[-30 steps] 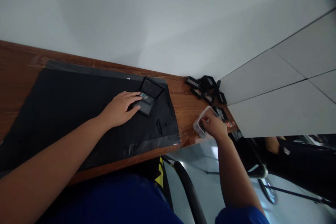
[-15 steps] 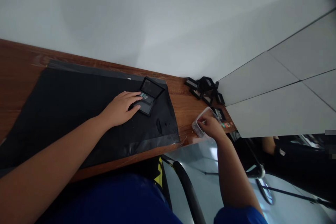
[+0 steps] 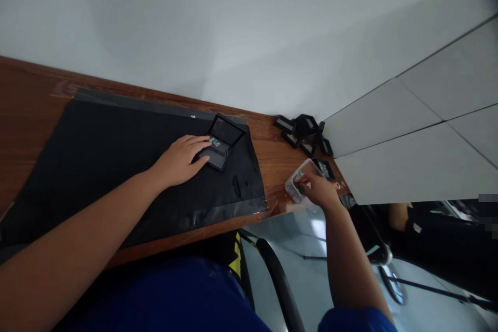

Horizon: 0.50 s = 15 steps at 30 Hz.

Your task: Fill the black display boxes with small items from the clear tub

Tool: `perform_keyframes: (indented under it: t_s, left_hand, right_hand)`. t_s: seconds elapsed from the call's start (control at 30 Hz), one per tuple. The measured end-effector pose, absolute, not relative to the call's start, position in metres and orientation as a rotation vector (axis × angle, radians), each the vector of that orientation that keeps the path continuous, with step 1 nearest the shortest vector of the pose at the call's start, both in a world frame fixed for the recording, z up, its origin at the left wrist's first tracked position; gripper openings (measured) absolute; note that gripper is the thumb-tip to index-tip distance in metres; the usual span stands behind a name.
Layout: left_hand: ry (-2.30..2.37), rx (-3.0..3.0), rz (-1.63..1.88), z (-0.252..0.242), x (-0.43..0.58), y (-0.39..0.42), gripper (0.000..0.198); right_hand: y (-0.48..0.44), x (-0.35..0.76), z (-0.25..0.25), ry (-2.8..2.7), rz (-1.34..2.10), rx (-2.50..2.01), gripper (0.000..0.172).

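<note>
A small black hinged case (image 3: pixel 213 155) lies with its lid up on the black mat (image 3: pixel 116 150). Several small pale green pieces (image 3: pixel 214 142) sit in a row in its base, just below the lid. My left hand (image 3: pixel 181 162) rests at the case's left side, holding it with the thumb low and the fingers higher up. Off to the right, my right hand (image 3: pixel 319 190) reaches into a clear plastic box (image 3: pixel 292 193). Its fingers are pinched together among small pale pieces; what they hold is too small to make out.
Several black cases (image 3: pixel 305 127) are piled at the back right against the wall. Beside the clear box lie a dark tray (image 3: pixel 325 168) and small round coloured items (image 3: pixel 339 185). A chair armrest (image 3: pixel 278 280) stands below the table edge. Another person's arm (image 3: pixel 399 217) shows at the right.
My right hand has shifted slightly right within the clear box, and more of the pale pieces there show. My left hand stays on the case.
</note>
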<state>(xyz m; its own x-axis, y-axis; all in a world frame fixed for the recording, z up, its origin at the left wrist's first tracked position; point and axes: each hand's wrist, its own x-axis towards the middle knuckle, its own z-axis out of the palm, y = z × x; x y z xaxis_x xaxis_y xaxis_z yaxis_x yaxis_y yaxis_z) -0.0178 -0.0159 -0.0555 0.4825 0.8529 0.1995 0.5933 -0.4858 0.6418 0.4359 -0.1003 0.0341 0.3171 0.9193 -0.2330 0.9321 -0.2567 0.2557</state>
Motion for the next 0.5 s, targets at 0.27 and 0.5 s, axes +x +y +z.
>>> perform_keyframes:
  t_s: [0.27, 0.5]
  left_hand:
    - [1.209, 2.231, 0.673, -0.058, -0.018, -0.016, 0.068]
    - [1.194, 2.235, 0.686, -0.055, -0.018, -0.017, 0.065]
  right_hand:
    - [-0.102, 0.450, 0.047, 1.812, -0.027, 2.486, 0.022]
    - [-0.109, 0.408, 0.052, 2.311, 0.112, 2.966, 0.033]
